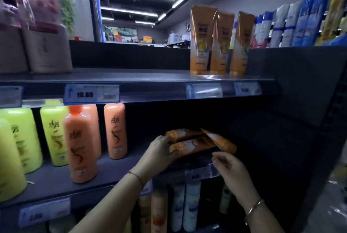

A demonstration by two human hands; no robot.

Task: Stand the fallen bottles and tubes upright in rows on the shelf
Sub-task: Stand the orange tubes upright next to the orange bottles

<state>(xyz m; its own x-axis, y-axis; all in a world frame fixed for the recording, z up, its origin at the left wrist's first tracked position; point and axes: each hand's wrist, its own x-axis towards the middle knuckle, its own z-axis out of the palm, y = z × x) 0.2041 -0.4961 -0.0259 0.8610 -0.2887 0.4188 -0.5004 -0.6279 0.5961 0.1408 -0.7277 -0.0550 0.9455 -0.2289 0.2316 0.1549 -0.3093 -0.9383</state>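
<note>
Shop shelving fills the view beneath strip lights. On the upper shelf [131, 77] three orange standing tubes [217, 43] are upright on their caps in a row. On the middle shelf [56, 178], to the right of the orange bottles [80, 144] and green bottles [54, 135], three fallen tubes [197, 139] lie in a loose heap. The step in hand looks to be the pick-up of one of these. The left hand [159, 151] reaches in with the forearm angled up and to the right. Its fingers and thumb are curled round the left, cap end of the nearest tube [195, 146], so it is clamped on that tube, which lies flat on the shelf. The right hand [231, 167] hovers just in front of the shelf edge, above a price tag [199, 175]. Its fingers are loosely bent and apart, and it holds nothing. It is near the cap end of the slanted tube [219, 141], which lies across the other two, but does not touch it. The next move probably calls for drawing the nearest tube out from under the slanted one, turning it cap-down and setting it upright in line. Whether it belongs on this shelf or beside the three above cannot be told. The right hand is well placed to steady or take the slanted tube so the heap does not roll.
</note>
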